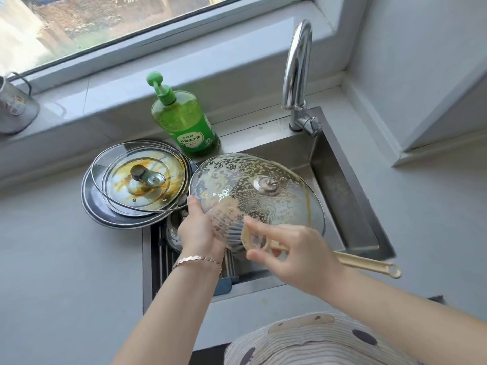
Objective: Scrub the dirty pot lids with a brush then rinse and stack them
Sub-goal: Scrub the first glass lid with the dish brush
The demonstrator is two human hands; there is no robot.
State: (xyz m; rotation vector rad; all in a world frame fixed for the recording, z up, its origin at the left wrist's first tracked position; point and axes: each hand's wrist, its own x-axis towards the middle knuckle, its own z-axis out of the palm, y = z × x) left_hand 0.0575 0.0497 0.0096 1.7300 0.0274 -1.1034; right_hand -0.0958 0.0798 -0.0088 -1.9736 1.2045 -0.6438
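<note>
A large glass pot lid, soapy and turned underside up, tilts over the steel sink. My left hand grips its near-left rim, thumb on top and fingers beneath the glass. My right hand holds a cream long-handled brush; the brush head presses on the lid's near edge and looks blurred. On the counter left of the sink lies a stack of dirty lids, the top glass ones smeared with orange-brown sauce.
A green dish-soap pump bottle stands behind the lids at the sink's back-left corner. The chrome faucet rises at the back right, with no water running. A metal cup sits on the window ledge at far left. Grey counter surrounds the sink.
</note>
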